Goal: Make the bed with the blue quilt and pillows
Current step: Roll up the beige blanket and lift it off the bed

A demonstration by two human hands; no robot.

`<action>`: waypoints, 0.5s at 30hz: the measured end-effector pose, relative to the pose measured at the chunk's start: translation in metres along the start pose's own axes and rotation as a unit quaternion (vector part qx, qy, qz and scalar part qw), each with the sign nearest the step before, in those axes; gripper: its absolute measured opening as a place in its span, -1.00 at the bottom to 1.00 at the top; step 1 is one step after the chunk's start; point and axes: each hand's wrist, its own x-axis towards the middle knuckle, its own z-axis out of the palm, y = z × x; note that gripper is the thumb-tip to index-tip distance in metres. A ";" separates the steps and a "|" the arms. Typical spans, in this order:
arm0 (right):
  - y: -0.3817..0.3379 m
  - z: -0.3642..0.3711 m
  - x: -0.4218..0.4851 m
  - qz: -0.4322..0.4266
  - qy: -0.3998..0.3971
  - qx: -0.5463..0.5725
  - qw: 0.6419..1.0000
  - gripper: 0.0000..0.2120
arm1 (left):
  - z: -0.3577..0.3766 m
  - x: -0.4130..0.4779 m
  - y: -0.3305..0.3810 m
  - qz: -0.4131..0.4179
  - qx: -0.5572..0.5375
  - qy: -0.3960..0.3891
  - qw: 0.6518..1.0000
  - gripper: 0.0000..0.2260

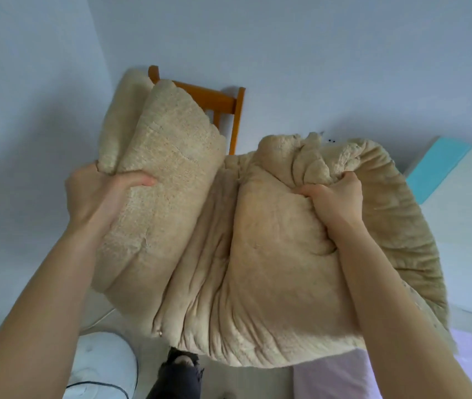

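A thick beige fleece blanket (229, 254) hangs bunched in the air in front of me, held up by both hands. My left hand (99, 197) grips its folded left edge, thumb across the fuzzy side. My right hand (335, 197) is clenched on a gathered bunch of the same blanket at the right. At the right edge lies a white and turquoise pillow or quilt (459, 214) on the bed. A lilac sheet (344, 378) shows at the lower right, under the blanket's hanging end.
A wooden chair (223, 105) stands against the pale blue wall behind the blanket. A white round object with a cable (105, 367) sits on the floor at the lower left. My dark trouser leg (177, 375) shows below the blanket.
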 end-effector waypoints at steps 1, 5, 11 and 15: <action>-0.006 0.012 0.007 -0.005 0.000 0.012 1.000 -0.26 | -0.002 0.011 0.004 0.006 -0.006 0.013 1.000 -0.62; -0.032 0.085 0.050 -0.025 -0.005 0.068 0.997 -0.29 | -0.011 0.086 0.015 0.046 -0.029 0.051 0.997 -0.58; -0.028 0.212 0.100 -0.016 -0.014 0.126 0.992 -0.50 | -0.017 0.225 -0.033 0.079 -0.036 0.108 0.990 -0.53; 0.038 0.308 0.131 0.072 -0.066 0.021 0.995 -0.54 | 0.005 0.331 -0.149 -0.024 0.100 0.107 0.989 -0.27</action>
